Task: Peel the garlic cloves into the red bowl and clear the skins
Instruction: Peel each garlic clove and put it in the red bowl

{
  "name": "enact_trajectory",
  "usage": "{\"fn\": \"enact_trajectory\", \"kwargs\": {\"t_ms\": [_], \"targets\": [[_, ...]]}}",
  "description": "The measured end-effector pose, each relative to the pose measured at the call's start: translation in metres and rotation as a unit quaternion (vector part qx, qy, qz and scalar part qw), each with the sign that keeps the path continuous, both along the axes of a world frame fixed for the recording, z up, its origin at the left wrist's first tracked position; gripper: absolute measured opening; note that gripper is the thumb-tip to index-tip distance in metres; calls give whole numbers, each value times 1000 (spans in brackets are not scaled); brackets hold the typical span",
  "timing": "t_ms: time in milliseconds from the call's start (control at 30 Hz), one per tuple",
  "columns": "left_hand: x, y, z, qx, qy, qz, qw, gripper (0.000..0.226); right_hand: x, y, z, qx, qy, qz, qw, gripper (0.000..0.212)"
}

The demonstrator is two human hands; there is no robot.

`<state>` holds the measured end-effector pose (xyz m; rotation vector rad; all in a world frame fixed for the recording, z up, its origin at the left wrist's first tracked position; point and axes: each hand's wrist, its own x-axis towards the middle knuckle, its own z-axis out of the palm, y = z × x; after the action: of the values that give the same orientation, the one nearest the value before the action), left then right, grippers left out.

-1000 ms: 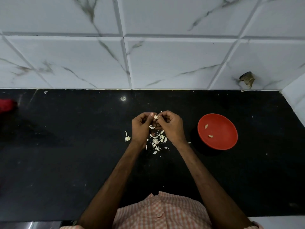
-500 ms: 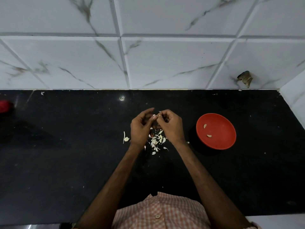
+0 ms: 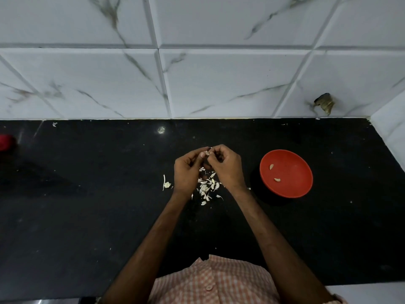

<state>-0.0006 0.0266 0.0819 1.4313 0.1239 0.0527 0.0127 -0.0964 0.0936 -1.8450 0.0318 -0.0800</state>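
Note:
My left hand (image 3: 187, 170) and my right hand (image 3: 226, 166) meet above the middle of the black counter, fingertips together, pinching a small garlic clove (image 3: 206, 153) between them. Below the hands a pile of white garlic skins (image 3: 207, 187) lies scattered on the counter. A separate bit of skin and stem (image 3: 166, 184) lies just left of my left hand. The red bowl (image 3: 293, 187) stands to the right of my right hand, a short gap away, with two peeled cloves (image 3: 271, 166) inside it.
The black counter (image 3: 87, 205) ends at a white marble-tiled wall (image 3: 197, 84) behind and at the right. A red object (image 3: 5, 142) sits at the far left edge. A dark broken spot (image 3: 324, 103) marks the wall above the bowl.
Both hands stay together over the skins; the left fingers, briefly spread, have curled back onto the clove. More small skins lie under the hands.

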Motion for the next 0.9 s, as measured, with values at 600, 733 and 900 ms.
{"fn": "enact_trajectory", "kwargs": {"t_ms": [600, 733, 900], "targets": [[1, 6, 3, -77, 36, 55, 995, 16, 4, -3, -4, -48, -14, -18, 999, 6], [2, 7, 0, -27, 20, 57, 998, 14, 4, -2, 3, -85, -95, 11, 992, 6], [4, 9, -4, 5, 6, 65, 998, 11, 3, 0, 3, -136, -137, 36, 981, 4]]}}
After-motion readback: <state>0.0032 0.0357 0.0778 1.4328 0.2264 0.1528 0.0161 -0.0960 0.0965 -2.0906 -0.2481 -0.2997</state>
